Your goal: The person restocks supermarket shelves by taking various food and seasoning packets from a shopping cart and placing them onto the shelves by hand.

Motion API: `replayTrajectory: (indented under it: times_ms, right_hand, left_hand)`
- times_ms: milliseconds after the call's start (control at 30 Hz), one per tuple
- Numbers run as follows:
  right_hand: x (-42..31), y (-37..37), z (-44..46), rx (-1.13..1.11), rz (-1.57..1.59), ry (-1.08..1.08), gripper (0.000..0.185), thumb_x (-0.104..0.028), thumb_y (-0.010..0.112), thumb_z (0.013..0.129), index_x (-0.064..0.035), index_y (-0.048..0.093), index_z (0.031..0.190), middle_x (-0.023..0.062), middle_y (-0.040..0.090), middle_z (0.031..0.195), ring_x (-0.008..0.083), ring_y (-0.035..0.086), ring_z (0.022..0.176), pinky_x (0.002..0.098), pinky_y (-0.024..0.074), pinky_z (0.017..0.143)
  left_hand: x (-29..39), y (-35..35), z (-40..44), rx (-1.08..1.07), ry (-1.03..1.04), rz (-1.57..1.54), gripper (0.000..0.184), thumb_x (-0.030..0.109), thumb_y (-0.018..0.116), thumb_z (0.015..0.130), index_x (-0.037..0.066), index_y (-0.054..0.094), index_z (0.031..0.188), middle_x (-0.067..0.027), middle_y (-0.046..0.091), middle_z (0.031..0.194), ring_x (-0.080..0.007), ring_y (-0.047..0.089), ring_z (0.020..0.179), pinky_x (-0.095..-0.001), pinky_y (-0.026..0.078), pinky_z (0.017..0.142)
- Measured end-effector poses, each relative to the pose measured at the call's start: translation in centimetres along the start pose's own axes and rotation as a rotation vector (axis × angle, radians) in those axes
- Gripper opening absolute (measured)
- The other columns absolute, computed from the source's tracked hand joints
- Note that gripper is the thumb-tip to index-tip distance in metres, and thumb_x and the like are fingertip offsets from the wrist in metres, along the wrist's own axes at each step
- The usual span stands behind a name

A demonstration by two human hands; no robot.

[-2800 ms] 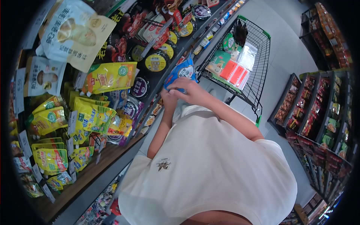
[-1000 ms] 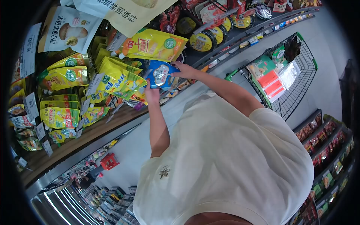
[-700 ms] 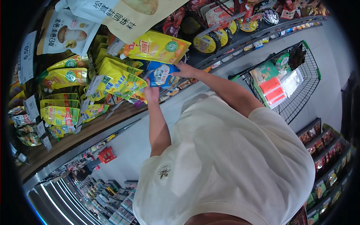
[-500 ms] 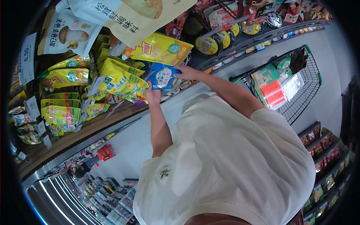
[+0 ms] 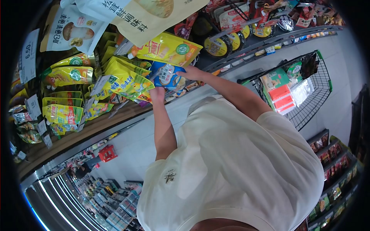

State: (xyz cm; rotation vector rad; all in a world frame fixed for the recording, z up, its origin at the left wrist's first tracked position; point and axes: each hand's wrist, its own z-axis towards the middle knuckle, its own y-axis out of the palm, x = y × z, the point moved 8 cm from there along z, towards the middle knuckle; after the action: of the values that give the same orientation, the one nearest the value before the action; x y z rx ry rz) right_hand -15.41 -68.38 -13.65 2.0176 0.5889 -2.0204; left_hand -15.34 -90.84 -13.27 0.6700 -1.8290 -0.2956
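Note:
A blue seasoning packet (image 5: 166, 76) with a white label is held at the edge of the shelf, just under a hanging yellow pouch (image 5: 169, 49). My right hand (image 5: 192, 73) pinches its right side. At the packet's lower left edge, my left hand (image 5: 157, 94) is closed, its fingers partly hidden behind the packet. Yellow seasoning bags (image 5: 125, 79) lie right beside my left hand. Bottom parts of the packet overlap the shelf edge, and its upper edge is covered by the yellow pouch.
Large mushroom seasoning pouches (image 5: 75, 29) hang at the top left near a price tag (image 5: 29, 56). A shopping cart (image 5: 308, 100) with several packages stands to the right. A person (image 5: 81, 170) and a red basket (image 5: 107, 153) are farther off. More shelves (image 5: 333, 158) stand at the lower right.
The blue packet has turned slightly in my hands, and its label now tilts more. My left hand has shifted slightly down along its edge. The whole view has shifted a little.

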Motion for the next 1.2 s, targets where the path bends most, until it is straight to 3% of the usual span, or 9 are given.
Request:
replayTrajectory:
  times_ms: [200, 433, 467, 567, 667, 767, 800, 1000, 1200]
  right_hand:
    - [-0.1, -1.4, -0.1, 0.174, -0.246, 0.053, 0.055, -0.044, 0.058, 0.097, -0.0081, 0.053, 0.138, 0.0217, 0.063, 0.128, 0.0410, 0.059, 0.119, 0.0469, 0.0464, 0.102]
    - [-3.3, -2.8, -1.3, 0.342, -0.424, -0.017, 0.046, -0.041, 0.061, 0.096, -0.0102, 0.059, 0.130, 0.0201, 0.064, 0.123, 0.0384, 0.059, 0.115, 0.0491, 0.0479, 0.097]
    - [-3.1, -2.7, -1.1, 0.377, -0.443, -0.057, 0.044, -0.039, 0.062, 0.095, -0.0102, 0.060, 0.128, 0.0195, 0.064, 0.122, 0.0379, 0.060, 0.114, 0.0496, 0.0481, 0.096]
    - [-3.2, -2.5, -1.1, 0.507, -0.500, -0.160, 0.038, -0.036, 0.064, 0.094, -0.0105, 0.063, 0.122, 0.0174, 0.065, 0.117, 0.0367, 0.061, 0.109, 0.0505, 0.0485, 0.091]
    - [-4.0, -2.4, -1.1, 0.608, -0.551, -0.196, 0.035, -0.033, 0.065, 0.093, -0.0110, 0.064, 0.120, 0.0171, 0.065, 0.113, 0.0365, 0.062, 0.106, 0.0505, 0.0487, 0.087]
    - [-3.9, -2.1, -1.1, 0.681, -0.582, -0.198, 0.033, -0.032, 0.065, 0.093, -0.0113, 0.064, 0.119, 0.0178, 0.065, 0.110, 0.0370, 0.061, 0.105, 0.0506, 0.0483, 0.085]
    - [-3.9, -1.9, -0.9, 0.704, -0.589, -0.200, 0.033, -0.032, 0.065, 0.093, -0.0114, 0.064, 0.119, 0.0181, 0.065, 0.110, 0.0372, 0.061, 0.104, 0.0507, 0.0480, 0.084]
    - [-1.0, -0.4, 0.8, 0.635, -0.511, -0.111, 0.038, -0.034, 0.062, 0.094, -0.0123, 0.060, 0.126, 0.0205, 0.064, 0.114, 0.0394, 0.060, 0.109, 0.0560, 0.0465, 0.087]
    - [4.0, -0.2, 4.5, 0.515, -0.552, 0.084, 0.050, -0.042, 0.060, 0.093, -0.0183, 0.053, 0.137, 0.0207, 0.055, 0.136, 0.0398, 0.054, 0.124, 0.0598, 0.0430, 0.098]
  left_hand:
    - [-1.3, -2.2, -0.2, 0.096, -0.047, 0.171, 0.043, 0.034, 0.053, 0.105, 0.008, 0.049, 0.138, -0.0085, 0.056, 0.138, -0.0252, 0.053, 0.128, -0.0427, 0.044, 0.109]
    - [-3.9, -3.3, -2.3, 0.045, -0.150, 0.234, 0.046, 0.036, 0.065, 0.099, 0.010, 0.051, 0.134, -0.0072, 0.061, 0.131, -0.0223, 0.059, 0.122, -0.0409, 0.045, 0.104]
    - [-4.3, -3.9, -2.4, 0.085, -0.156, 0.254, 0.047, 0.035, 0.065, 0.100, 0.007, 0.053, 0.134, -0.0078, 0.061, 0.133, -0.0219, 0.058, 0.123, -0.0402, 0.044, 0.105]
    - [-4.3, -2.3, -3.6, 0.050, -0.130, 0.353, 0.049, 0.028, 0.063, 0.100, 0.010, 0.048, 0.144, -0.0061, 0.057, 0.139, -0.0200, 0.053, 0.131, -0.0345, 0.041, 0.107]
    - [-2.2, 1.4, -4.8, 0.000, 0.137, 0.659, 0.050, 0.023, 0.063, 0.100, 0.003, 0.046, 0.144, -0.0074, 0.057, 0.138, -0.0191, 0.052, 0.128, -0.0324, 0.041, 0.105]
    - [-0.1, 4.7, -5.3, -0.025, 0.421, 0.720, 0.049, 0.018, 0.064, 0.099, -0.002, 0.046, 0.140, -0.0108, 0.057, 0.137, -0.0186, 0.053, 0.122, -0.0324, 0.043, 0.100]
    - [0.2, 5.1, -5.0, -0.022, 0.411, 0.771, 0.048, 0.017, 0.064, 0.099, -0.003, 0.047, 0.139, -0.0124, 0.057, 0.136, -0.0193, 0.054, 0.120, -0.0330, 0.043, 0.099]
    - [0.9, 6.0, -2.2, -0.009, 0.351, 0.923, 0.042, 0.013, 0.066, 0.097, -0.006, 0.049, 0.130, -0.0168, 0.061, 0.127, -0.0200, 0.059, 0.109, -0.0334, 0.045, 0.095]
    - [0.0, 3.9, 0.3, -0.043, 0.423, 1.059, 0.044, 0.016, 0.068, 0.095, -0.006, 0.050, 0.129, -0.0194, 0.061, 0.127, -0.0247, 0.059, 0.111, -0.0347, 0.044, 0.097]
